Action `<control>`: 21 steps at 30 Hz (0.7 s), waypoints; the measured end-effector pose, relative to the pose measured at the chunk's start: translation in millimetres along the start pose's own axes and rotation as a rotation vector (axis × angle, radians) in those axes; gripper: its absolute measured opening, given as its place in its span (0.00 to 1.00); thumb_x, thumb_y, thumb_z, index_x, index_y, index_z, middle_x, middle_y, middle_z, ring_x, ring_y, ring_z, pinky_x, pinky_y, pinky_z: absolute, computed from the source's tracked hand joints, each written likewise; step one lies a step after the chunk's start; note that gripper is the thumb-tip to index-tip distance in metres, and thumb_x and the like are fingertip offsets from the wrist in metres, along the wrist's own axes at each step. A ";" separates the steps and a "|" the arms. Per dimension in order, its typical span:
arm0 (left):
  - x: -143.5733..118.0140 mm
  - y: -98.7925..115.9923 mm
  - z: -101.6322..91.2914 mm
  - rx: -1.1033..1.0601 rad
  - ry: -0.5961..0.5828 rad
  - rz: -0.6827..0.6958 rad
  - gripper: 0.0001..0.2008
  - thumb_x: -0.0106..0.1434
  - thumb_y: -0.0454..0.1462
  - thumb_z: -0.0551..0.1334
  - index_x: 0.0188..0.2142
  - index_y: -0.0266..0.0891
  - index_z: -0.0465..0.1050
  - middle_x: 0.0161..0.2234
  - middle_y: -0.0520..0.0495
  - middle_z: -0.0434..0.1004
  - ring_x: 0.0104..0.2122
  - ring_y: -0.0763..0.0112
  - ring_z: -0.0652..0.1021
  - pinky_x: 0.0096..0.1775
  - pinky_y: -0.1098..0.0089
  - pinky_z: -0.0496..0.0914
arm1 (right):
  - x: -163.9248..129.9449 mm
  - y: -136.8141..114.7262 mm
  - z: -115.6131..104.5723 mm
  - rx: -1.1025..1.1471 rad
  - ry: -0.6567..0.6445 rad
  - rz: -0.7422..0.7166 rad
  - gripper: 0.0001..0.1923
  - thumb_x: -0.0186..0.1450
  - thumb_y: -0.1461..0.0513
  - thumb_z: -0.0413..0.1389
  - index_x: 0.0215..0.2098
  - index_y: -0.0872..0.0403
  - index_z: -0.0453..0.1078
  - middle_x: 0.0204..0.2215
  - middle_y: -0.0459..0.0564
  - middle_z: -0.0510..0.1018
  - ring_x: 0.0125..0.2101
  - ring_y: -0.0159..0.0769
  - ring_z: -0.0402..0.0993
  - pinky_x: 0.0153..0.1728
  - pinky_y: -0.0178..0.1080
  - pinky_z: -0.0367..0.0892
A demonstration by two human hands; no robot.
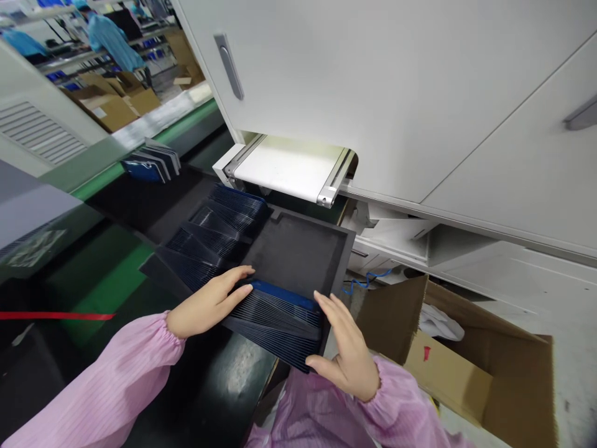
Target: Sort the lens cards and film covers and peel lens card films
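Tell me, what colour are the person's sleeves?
Pink sleeves, seen in the head view.

Dark blue fine-lined plates (pixel 275 323), black tray (pixel 298 255), pink sleeves (pixel 116 386), white conveyor belt (pixel 289 168), brown cardboard box (pixel 466 367).
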State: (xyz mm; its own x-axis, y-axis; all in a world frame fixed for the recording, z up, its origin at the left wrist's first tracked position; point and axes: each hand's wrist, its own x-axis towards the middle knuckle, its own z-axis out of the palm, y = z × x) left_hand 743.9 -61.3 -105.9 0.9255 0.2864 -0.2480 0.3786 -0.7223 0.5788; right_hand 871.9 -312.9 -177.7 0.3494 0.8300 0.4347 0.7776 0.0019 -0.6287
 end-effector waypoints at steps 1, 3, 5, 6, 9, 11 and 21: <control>0.6 -1.1 2.0 -0.030 0.011 -0.044 0.24 0.67 0.48 0.47 0.57 0.40 0.61 0.56 0.42 0.68 0.54 0.62 0.70 0.56 0.59 0.64 | -3.9 0.1 5.3 0.024 0.076 0.045 0.39 0.66 0.44 0.42 0.65 0.59 0.41 0.58 0.66 0.62 0.59 0.53 0.57 0.55 0.61 0.57; 2.4 -3.6 4.6 -0.107 -0.019 -0.100 0.24 0.68 0.49 0.46 0.57 0.40 0.62 0.55 0.43 0.69 0.54 0.61 0.71 0.56 0.58 0.63 | -7.4 0.5 14.1 0.056 0.114 0.088 0.38 0.66 0.44 0.39 0.65 0.59 0.40 0.58 0.65 0.62 0.59 0.55 0.58 0.57 0.66 0.51; 4.2 -5.9 5.9 -0.174 -0.066 -0.112 0.24 0.68 0.49 0.45 0.55 0.41 0.65 0.55 0.44 0.70 0.54 0.61 0.70 0.57 0.58 0.62 | -5.9 1.9 19.0 0.066 0.046 0.073 0.38 0.66 0.43 0.40 0.65 0.57 0.42 0.56 0.64 0.65 0.56 0.55 0.62 0.58 0.68 0.44; 4.4 -6.7 6.6 -0.204 -0.073 -0.115 0.24 0.68 0.49 0.45 0.55 0.41 0.65 0.56 0.44 0.69 0.55 0.61 0.70 0.57 0.58 0.61 | -4.2 2.9 19.8 0.067 0.012 0.056 0.37 0.65 0.43 0.41 0.64 0.55 0.44 0.55 0.62 0.67 0.54 0.54 0.64 0.58 0.68 0.42; -1.4 -7.2 11.0 -0.312 -0.005 -0.151 0.27 0.67 0.51 0.45 0.59 0.40 0.60 0.59 0.43 0.64 0.58 0.62 0.66 0.59 0.58 0.57 | -1.4 6.5 18.0 0.076 -0.025 0.020 0.35 0.65 0.44 0.43 0.64 0.53 0.47 0.53 0.59 0.68 0.53 0.54 0.65 0.58 0.68 0.43; -9.6 -4.2 16.3 -0.380 0.076 -0.195 0.31 0.66 0.53 0.45 0.61 0.37 0.54 0.62 0.42 0.60 0.60 0.63 0.63 0.61 0.60 0.55 | -2.1 9.9 14.9 0.091 -0.036 0.022 0.34 0.66 0.46 0.44 0.64 0.52 0.46 0.56 0.60 0.64 0.56 0.55 0.61 0.56 0.67 0.50; -0.2 16.5 19.2 -0.454 0.227 -0.276 0.45 0.58 0.64 0.42 0.55 0.27 0.66 0.57 0.31 0.65 0.58 0.51 0.65 0.59 0.60 0.57 | 19.3 10.9 -11.9 0.098 0.163 0.094 0.24 0.66 0.53 0.46 0.58 0.49 0.56 0.58 0.59 0.58 0.53 0.56 0.63 0.51 0.62 0.61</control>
State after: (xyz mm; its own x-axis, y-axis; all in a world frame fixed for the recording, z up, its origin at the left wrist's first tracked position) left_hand 749.8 -85.3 -111.2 0.7521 0.5903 -0.2931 0.5279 -0.2734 0.8041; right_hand 893.4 -303.5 -168.4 0.5041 0.7277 0.4652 0.6860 -0.0102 -0.7275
